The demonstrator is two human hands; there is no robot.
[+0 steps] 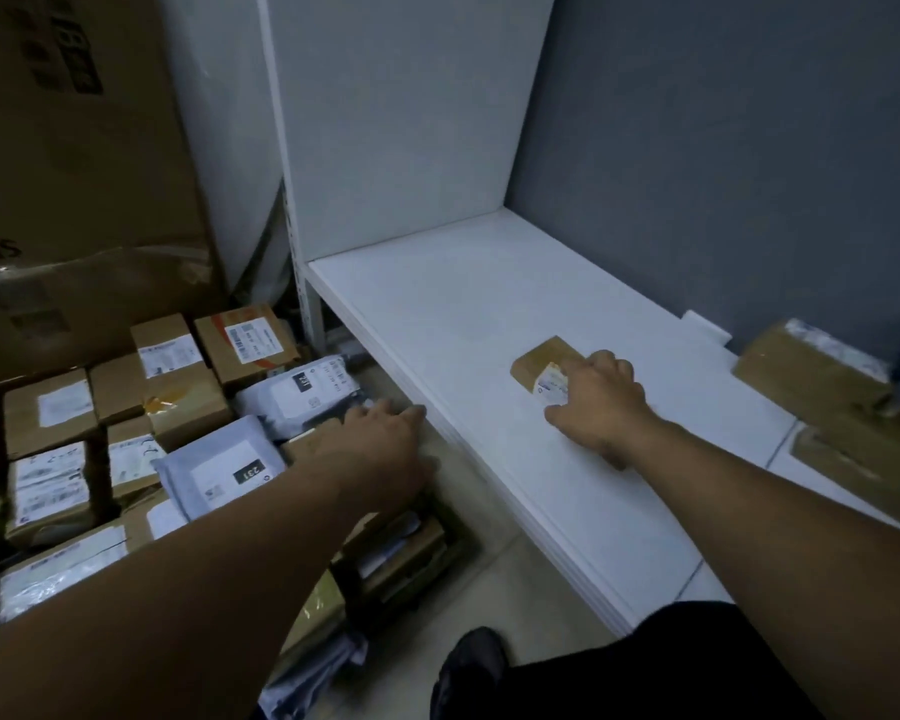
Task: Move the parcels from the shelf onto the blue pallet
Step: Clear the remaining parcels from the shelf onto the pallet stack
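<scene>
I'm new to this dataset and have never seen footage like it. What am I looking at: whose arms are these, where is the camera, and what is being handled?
No machine here: these are a person's two bare arms, filmed by one wide-angle camera worn on the head, looking down. The right hand curls its fingers over a small brown cardboard parcel with a white label lying on the white shelf board. The left hand reaches over a pile of brown boxes and grey plastic mailer bags; whether it holds anything is hidden. More brown parcels lie further right.
</scene>
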